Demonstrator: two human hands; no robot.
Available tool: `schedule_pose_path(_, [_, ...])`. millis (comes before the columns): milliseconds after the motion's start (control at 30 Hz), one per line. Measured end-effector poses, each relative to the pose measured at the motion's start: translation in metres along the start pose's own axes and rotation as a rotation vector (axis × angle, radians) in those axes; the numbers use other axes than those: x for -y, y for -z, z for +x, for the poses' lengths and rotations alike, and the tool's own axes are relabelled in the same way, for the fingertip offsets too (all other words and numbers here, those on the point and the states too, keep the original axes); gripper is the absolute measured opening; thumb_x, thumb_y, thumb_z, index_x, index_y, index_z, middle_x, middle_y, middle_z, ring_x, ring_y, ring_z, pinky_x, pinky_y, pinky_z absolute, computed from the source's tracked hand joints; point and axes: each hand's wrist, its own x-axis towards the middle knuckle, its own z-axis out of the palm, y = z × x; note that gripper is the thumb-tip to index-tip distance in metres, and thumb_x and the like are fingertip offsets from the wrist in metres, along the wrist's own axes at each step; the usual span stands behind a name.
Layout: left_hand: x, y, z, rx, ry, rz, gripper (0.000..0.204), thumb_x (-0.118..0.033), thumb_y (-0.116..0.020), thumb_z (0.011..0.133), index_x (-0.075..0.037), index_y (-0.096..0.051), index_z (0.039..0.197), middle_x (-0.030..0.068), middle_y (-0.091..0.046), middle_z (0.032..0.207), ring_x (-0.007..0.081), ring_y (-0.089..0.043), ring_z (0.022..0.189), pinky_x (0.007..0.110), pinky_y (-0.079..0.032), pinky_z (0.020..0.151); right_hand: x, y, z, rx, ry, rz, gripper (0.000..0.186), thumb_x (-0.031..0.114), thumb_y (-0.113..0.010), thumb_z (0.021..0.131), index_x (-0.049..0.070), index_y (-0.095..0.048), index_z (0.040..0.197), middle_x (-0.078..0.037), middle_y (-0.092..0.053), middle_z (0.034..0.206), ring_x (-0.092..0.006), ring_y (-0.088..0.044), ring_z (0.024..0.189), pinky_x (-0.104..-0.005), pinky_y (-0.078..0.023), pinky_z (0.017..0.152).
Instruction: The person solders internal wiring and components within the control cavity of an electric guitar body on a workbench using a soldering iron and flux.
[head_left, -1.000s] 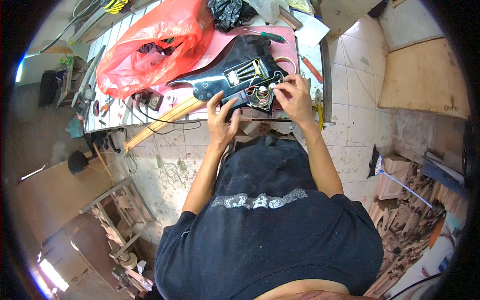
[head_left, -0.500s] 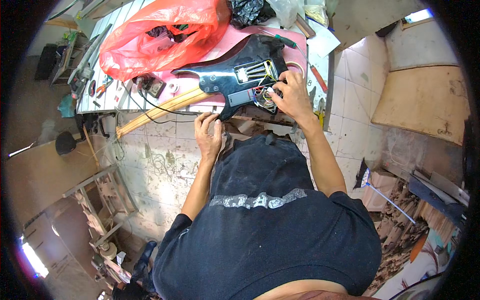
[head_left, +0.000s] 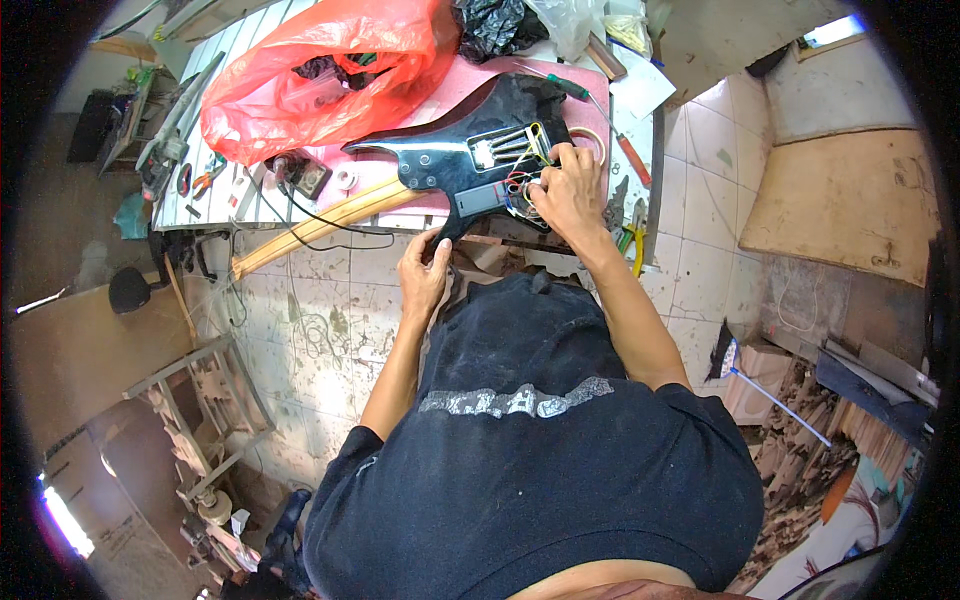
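Observation:
A black electric guitar body (head_left: pixel 450 150) lies back-up on a pink mat (head_left: pixel 440 90), its wooden neck (head_left: pixel 310 225) reaching left past the bench edge. Beside a grey module (head_left: pixel 482 197), an open electronics cavity with coloured wires (head_left: pixel 522 202) is partly hidden by my right hand (head_left: pixel 572 195). Its bent fingers are in the cavity, on something too small to make out. My left hand (head_left: pixel 423 270) grips the body's near horn (head_left: pixel 450 222) at the edge of the bench.
A red plastic bag (head_left: pixel 250 90) and black bag (head_left: pixel 495 25) lie behind. Screwdrivers (head_left: pixel 630 155), pliers (head_left: pixel 205 180), cables (head_left: pixel 340 225) and a power tool (head_left: pixel 160 170) surround the guitar. A wooden board (head_left: pixel 830 200) stands right; a broom (head_left: pixel 780 405) lies lower right.
My left hand has moved from the module down to the near horn and closed on it. My right hand has shifted slightly over the cavity, its fingers further into the wiring.

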Motion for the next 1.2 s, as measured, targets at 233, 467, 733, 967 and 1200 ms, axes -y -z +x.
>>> schedule_pose_path(233, [0.004,0.0,0.0,-0.003,0.027,-0.015,0.031,-0.021,-0.07,0.095,0.002,-0.07,0.116,0.0139,-0.073,0.101,0.0202,-0.068,0.091,0.033,-0.053,0.083,-0.014,0.013,0.001,0.05,0.002,0.167,0.018,0.019,-0.077,0.076,0.002,-0.079,0.084,-0.012,-0.06,0.113,-0.0312,-0.052,0.114,-0.0458,-0.042,0.102])
schedule_pose_path(467, [0.006,0.0,0.002,0.014,0.003,0.001,0.032,-0.024,-0.069,0.096,0.002,-0.07,0.115,0.0144,-0.072,0.1,0.0205,-0.068,0.091,0.033,-0.053,0.083,-0.025,0.016,0.008,0.069,0.206,0.169,0.009,0.011,-0.077,0.08,0.012,-0.081,0.088,-0.009,-0.062,0.119,-0.0319,-0.055,0.114,-0.0459,-0.043,0.101])
schedule_pose_path(733, [0.008,-0.001,0.001,0.01,0.053,-0.022,0.033,-0.023,-0.07,0.095,0.002,-0.07,0.116,0.0131,-0.072,0.102,0.0197,-0.068,0.092,0.033,-0.052,0.083,-0.031,0.01,0.012,0.093,0.27,0.109,0.011,0.011,-0.078,0.079,0.015,-0.082,0.088,-0.005,-0.063,0.117,-0.0297,-0.055,0.111,-0.0436,-0.044,0.098])
schedule_pose_path(967, [0.013,-0.003,0.001,0.013,0.073,-0.052,0.034,-0.024,-0.071,0.095,0.002,-0.07,0.117,0.0123,-0.072,0.103,0.0194,-0.067,0.093,0.033,-0.052,0.085,-0.032,0.007,0.01,0.102,0.223,0.132,0.01,0.013,-0.076,0.079,0.015,-0.082,0.086,-0.005,-0.061,0.11,-0.0284,-0.055,0.107,-0.0428,-0.046,0.097])
schedule_pose_path(1200, [0.019,-0.004,0.002,0.018,0.093,-0.073,0.034,-0.024,-0.071,0.095,0.002,-0.07,0.116,0.0101,-0.072,0.099,0.0174,-0.066,0.09,0.032,-0.052,0.082,-0.029,0.01,0.012,0.122,0.178,0.14,0.008,0.015,-0.077,0.079,0.015,-0.081,0.086,-0.004,-0.061,0.109,-0.0281,-0.055,0.107,-0.0434,-0.046,0.095])
